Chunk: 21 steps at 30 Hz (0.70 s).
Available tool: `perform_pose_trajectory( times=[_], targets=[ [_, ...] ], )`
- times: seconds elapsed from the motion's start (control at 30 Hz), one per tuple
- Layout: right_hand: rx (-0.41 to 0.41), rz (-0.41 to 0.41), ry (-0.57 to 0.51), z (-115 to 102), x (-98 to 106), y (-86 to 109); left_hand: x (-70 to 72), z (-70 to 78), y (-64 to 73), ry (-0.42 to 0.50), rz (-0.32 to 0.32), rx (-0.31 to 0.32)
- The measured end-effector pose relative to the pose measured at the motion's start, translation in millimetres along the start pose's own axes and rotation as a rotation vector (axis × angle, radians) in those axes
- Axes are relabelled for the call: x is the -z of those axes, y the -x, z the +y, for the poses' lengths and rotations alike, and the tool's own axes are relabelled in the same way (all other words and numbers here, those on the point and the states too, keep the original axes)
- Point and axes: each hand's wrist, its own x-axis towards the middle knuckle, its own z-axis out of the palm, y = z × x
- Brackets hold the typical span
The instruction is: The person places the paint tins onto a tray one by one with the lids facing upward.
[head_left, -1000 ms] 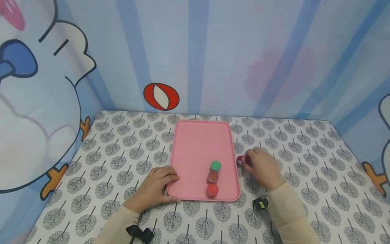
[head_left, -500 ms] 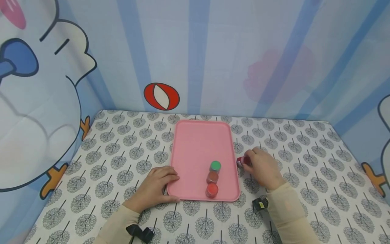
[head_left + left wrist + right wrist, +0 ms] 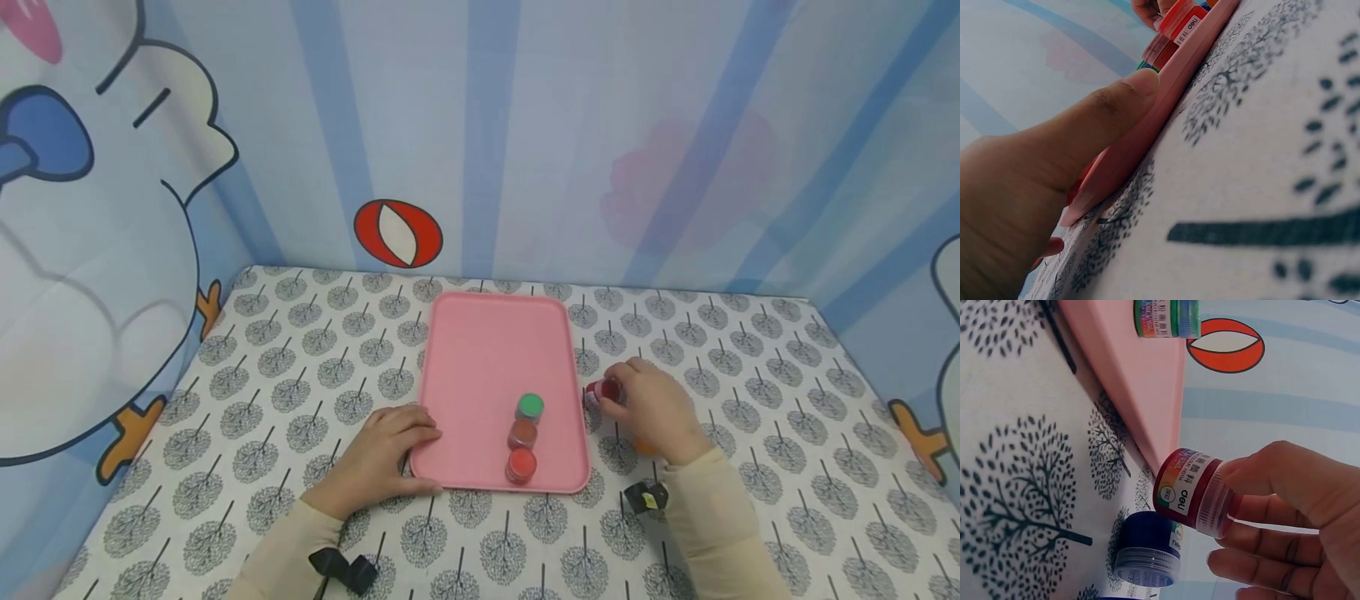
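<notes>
My right hand (image 3: 651, 410) pinches a dark red paint jar (image 3: 1188, 487) by its clear lid, just right of the pink tray (image 3: 487, 350). The jar is tilted, its lid towards my palm. A dark blue jar (image 3: 1144, 540) stands close beside it in the right wrist view. My left hand (image 3: 390, 454) rests on the tray's near left corner, fingers over the side rim and thumb along the front. On the tray, three jars form a row: green-lidded (image 3: 530, 407), brown (image 3: 522, 434) and red (image 3: 521, 465).
An orange thing (image 3: 645, 447) shows partly from under my right wrist. The table has a tree-patterned cloth (image 3: 300, 400). Behind it hangs a blue-striped cartoon backdrop (image 3: 555, 150).
My right hand has tilted the dark red jar so that its round end shows more, and lifted slightly. An orange thing has come into view under the wrist. My left hand stays put.
</notes>
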Motion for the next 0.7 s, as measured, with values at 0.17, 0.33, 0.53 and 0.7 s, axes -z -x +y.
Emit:
perform_pose_trajectory(
  times=[0.17, 0.33, 0.53, 0.7],
  targets=[
    [0.023, 0.011, -0.007, -0.1, -0.2, 0.3, -0.2, -0.7, 0.4, -0.003, 0.001, 0.004],
    [0.021, 0.004, -0.015, -1.0, 0.0, 0.3, 0.1, -0.1, 0.4, 0.000, 0.000, 0.009],
    [0.019, 0.001, -0.029, -3.8, 2.0, -2.1, 1.3, 0.8, -0.2, 0.008, -0.009, 0.018],
    [0.030, 0.001, -0.034, -6.2, 3.1, -4.5, 1.6, 1.0, -1.3, 0.018, -0.041, 0.039]
  ],
)
